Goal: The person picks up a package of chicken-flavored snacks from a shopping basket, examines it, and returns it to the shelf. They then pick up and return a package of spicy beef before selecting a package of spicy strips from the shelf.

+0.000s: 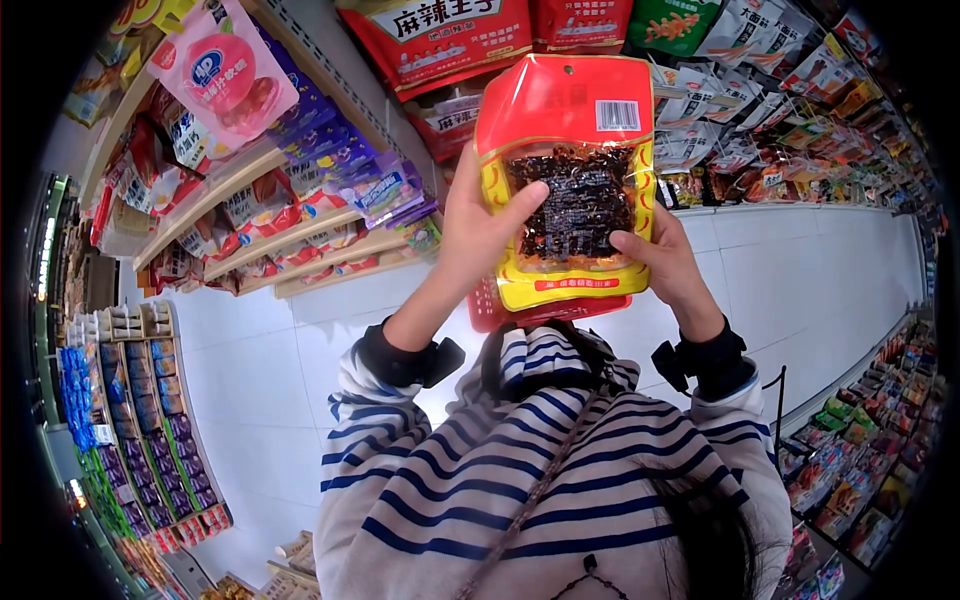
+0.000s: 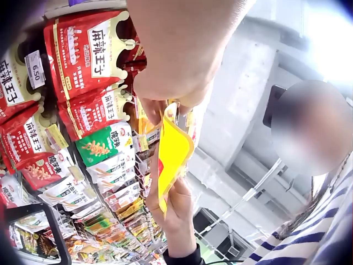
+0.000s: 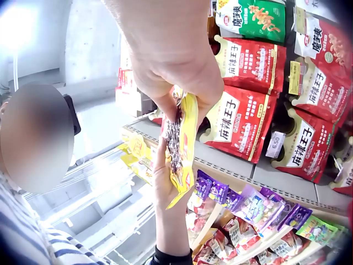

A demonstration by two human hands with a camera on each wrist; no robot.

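Observation:
A red and yellow snack packet (image 1: 567, 200) with a clear window over dark food and a barcode at its top right is held upright before the chest. The left hand (image 1: 478, 225) grips its left edge, thumb across the window; the right hand (image 1: 668, 262) pinches its lower right edge, thumb on the front. Seen edge-on, the packet (image 2: 174, 157) stands between both hands in the left wrist view, and the packet (image 3: 186, 138) likewise in the right wrist view. The fingers behind the packet are hidden in the head view.
Red bags (image 1: 440, 40) hang behind the packet, with white and green packets (image 1: 750, 50) to the right. Shelves of sweets (image 1: 290, 130) stand at the left, a low display (image 1: 860, 440) at the lower right. Part of a red object (image 1: 486, 305) shows beneath the packet, above the tiled floor (image 1: 250, 350).

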